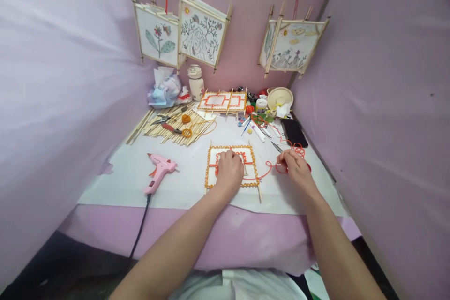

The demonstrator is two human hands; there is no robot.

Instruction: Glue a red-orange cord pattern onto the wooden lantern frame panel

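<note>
My left hand rests on a small stick frame, its fingers curled down over the middle and hiding what they press or pinch. Wavy mustard yarn edges this frame, and an inner rectangle is trimmed in orange-red yarn. A loose red strand trails from the frame to the right. Above the table to the right of the frame, my right hand is closed around scissors, their pointed blades facing up and left. Part of a red handle shows beside the palm.
A pink glue gun lies left, its cord over the front edge. Behind are wooden sticks with pliers, a finished frame panel, markers and a black phone. Drawn-paper lanterns hang above.
</note>
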